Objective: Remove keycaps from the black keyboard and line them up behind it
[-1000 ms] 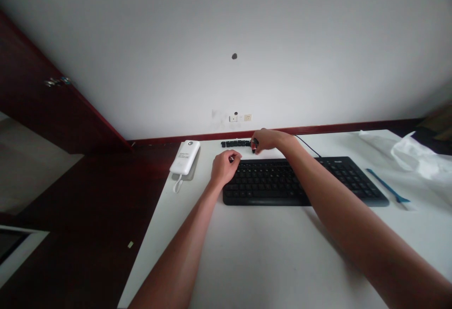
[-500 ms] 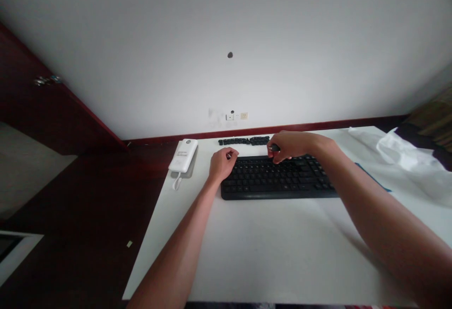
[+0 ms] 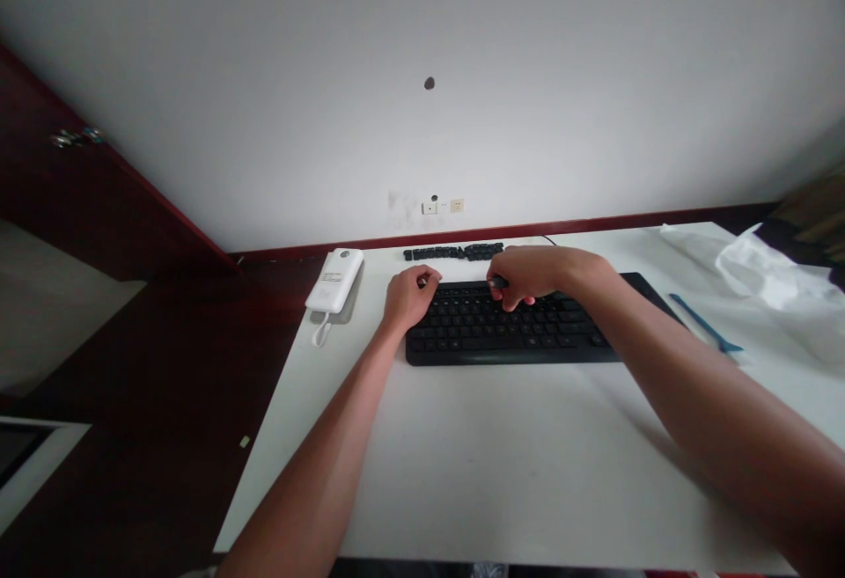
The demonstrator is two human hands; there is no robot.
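My right hand (image 3: 525, 279) sits over the top edge of a black computer keyboard (image 3: 502, 336), pinching a small black keycap (image 3: 498, 281) between finger and thumb. My left hand (image 3: 410, 296) rests at the keyboard's upper left corner with curled fingers, and a small dark piece (image 3: 421, 281) shows at the fingertips. Just beyond the keyboard, a row of loose black keycaps (image 3: 452, 252) lies on the white desk (image 3: 502, 464). Both hands hide parts of the keyboard's top rows.
A white power bank (image 3: 334, 281) with a short white cable lies left of the keyboard. To the right are a blue plastic pry tool (image 3: 703, 327) and a crumpled white plastic sheet (image 3: 772, 283). A red-brown wall trim (image 3: 502, 230) runs behind the desk.
My right hand has moved rightward from the end of the keycap row to above the keyboard's top edge. The view has also shifted, and my left hand stays near the keyboard's corner.
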